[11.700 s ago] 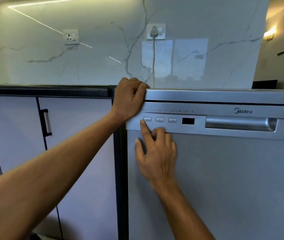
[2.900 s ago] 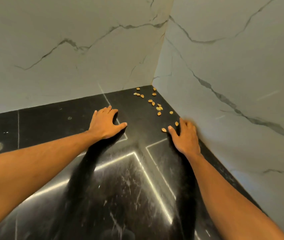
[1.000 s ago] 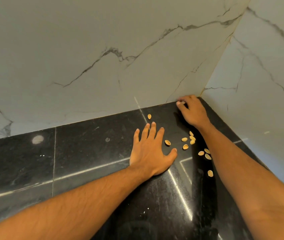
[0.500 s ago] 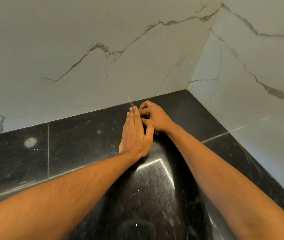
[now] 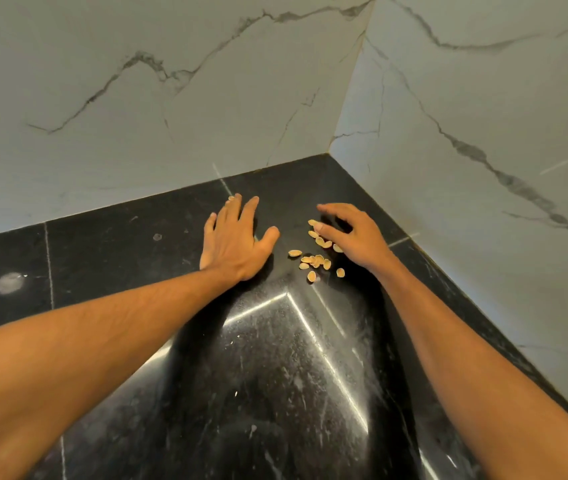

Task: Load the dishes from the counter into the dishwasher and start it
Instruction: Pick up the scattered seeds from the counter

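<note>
the left hand [image 5: 237, 240] lies flat and wide on the counter [image 5: 102, 258]; the right hand [image 5: 355, 237], loosely bent, grips nothing visible. rake the seeds [image 5: 313, 261] between them slowly toward the left palm. dishes and dishwasher are not in view.

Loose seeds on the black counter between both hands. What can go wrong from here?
1. The seeds lie scattered between the flat left hand and the right hand; a hasty sweep across the glossy counter may spread them rather than gather them.
2. A stray seed sits beyond the left hand, apart from the pile, and is easily missed.
3. Some seeds lie partly under the right hand, so a few may be overlooked.
</note>
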{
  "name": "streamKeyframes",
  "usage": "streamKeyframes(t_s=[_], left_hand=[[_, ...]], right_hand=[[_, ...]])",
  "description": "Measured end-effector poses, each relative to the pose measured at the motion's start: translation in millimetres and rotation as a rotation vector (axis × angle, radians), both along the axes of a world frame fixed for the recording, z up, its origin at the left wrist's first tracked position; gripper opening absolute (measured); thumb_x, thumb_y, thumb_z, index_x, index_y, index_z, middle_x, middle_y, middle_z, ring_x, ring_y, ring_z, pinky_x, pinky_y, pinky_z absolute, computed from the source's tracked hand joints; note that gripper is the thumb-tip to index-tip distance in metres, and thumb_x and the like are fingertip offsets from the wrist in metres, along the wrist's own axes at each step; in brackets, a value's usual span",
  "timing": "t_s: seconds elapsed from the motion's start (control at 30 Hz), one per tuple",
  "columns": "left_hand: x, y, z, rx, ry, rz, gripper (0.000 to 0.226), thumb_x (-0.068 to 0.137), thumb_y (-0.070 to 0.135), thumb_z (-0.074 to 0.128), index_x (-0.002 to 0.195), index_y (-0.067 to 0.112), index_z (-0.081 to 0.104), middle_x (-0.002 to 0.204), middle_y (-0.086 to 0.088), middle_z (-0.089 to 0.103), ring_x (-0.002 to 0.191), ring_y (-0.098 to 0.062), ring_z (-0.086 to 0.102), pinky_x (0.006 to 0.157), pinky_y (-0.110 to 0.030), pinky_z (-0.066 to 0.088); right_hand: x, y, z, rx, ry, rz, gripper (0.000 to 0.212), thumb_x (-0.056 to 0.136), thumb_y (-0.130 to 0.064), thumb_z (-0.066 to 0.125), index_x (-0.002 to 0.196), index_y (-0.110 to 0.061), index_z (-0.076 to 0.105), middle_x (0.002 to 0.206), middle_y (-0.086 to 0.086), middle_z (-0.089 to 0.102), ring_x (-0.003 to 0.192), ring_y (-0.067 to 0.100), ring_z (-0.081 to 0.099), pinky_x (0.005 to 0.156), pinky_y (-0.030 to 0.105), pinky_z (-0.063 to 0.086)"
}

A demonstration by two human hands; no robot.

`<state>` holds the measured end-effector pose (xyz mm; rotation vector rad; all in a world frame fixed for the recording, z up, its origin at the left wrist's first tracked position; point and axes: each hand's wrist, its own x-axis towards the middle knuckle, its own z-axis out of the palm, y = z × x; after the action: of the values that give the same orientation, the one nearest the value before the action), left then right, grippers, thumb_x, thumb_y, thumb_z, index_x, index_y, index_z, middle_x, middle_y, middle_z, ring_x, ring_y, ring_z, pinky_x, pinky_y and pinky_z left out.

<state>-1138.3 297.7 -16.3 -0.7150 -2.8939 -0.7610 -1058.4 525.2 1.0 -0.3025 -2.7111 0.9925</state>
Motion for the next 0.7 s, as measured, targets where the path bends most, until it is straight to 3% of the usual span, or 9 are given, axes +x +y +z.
streamKeyframes(t_s=[0.07,0.13,0.23,0.47,0.53,0.6,0.67,0.7], left_hand=[[-2,1,2,-0.009,-0.033,0.057,0.079,0.092,0.066,0.031,0.158,0.024,0.014,0.166,-0.011,0.004,0.153,-0.027,0.005,0.120,-0.049,0.012],[-8,6,2,-0.059,-0.056,0.126,0.084,0.091,0.071,0.027,0.159,0.024,0.008,0.166,-0.010,-0.002,0.153,-0.026,0.002,0.119,-0.049,0.013],[-16,15,0,-0.209,-0.041,0.124,0.091,0.087,0.078,0.016,0.158,0.021,0.012,0.166,-0.007,0.008,0.153,-0.026,0.006,0.120,-0.049,0.014],[-15,12,1,-0.198,-0.031,0.066,0.089,0.088,0.075,0.015,0.152,0.016,0.035,0.162,-0.001,0.025,0.151,-0.027,0.016,0.120,-0.052,0.014],[-13,11,3,-0.155,0.000,0.030,0.082,0.090,0.073,0.020,0.142,0.017,0.050,0.157,-0.001,0.037,0.147,-0.029,0.025,0.118,-0.054,0.016],[-9,9,4,-0.065,0.035,-0.053,0.070,0.091,0.069,0.028,0.115,0.017,0.068,0.141,-0.003,0.056,0.138,-0.030,0.040,0.114,-0.053,0.027],[0,3,9,0.030,0.064,-0.205,0.070,0.091,0.071,0.030,0.085,0.014,0.070,0.110,-0.005,0.073,0.120,-0.026,0.058,0.098,-0.043,0.046],[6,-1,9,0.051,0.083,-0.293,0.072,0.093,0.071,0.029,0.080,0.013,0.070,0.096,-0.006,0.074,0.112,-0.023,0.063,0.090,-0.039,0.048]], right_hand=[[-3,-1,-7,0.052,-0.074,0.067,0.059,0.088,-0.065,0.055,0.141,-0.041,0.053,0.150,-0.014,0.049,0.141,0.010,0.039,0.117,0.042,0.033],[-2,-12,-11,0.130,-0.115,0.167,0.059,0.094,-0.060,0.053,0.148,-0.039,0.045,0.156,-0.011,0.041,0.149,0.012,0.028,0.121,0.045,0.024],[15,-33,-10,0.205,-0.157,0.289,0.058,0.097,-0.055,0.053,0.150,-0.032,0.044,0.161,-0.009,0.033,0.151,0.012,0.020,0.123,0.040,0.012],[108,-87,-13,0.215,-0.064,0.354,0.050,0.101,-0.041,0.055,0.148,-0.025,0.049,0.157,-0.007,0.041,0.149,0.011,0.027,0.123,0.030,0.016],[131,-102,-14,0.182,-0.053,0.338,0.049,0.102,-0.041,0.053,0.149,-0.028,0.048,0.156,-0.010,0.042,0.149,0.008,0.026,0.123,0.029,0.016],[151,-116,-15,0.116,-0.035,0.297,0.047,0.102,-0.038,0.052,0.148,-0.029,0.047,0.153,-0.011,0.045,0.148,0.006,0.028,0.123,0.030,0.018],[159,-121,-14,-0.003,0.004,0.197,0.045,0.102,-0.032,0.053,0.147,-0.029,0.050,0.148,-0.011,0.053,0.144,0.005,0.036,0.121,0.031,0.027],[159,-121,-14,-0.065,0.020,0.137,0.044,0.102,-0.032,0.052,0.145,-0.028,0.052,0.144,-0.009,0.056,0.142,0.005,0.040,0.119,0.032,0.031]])
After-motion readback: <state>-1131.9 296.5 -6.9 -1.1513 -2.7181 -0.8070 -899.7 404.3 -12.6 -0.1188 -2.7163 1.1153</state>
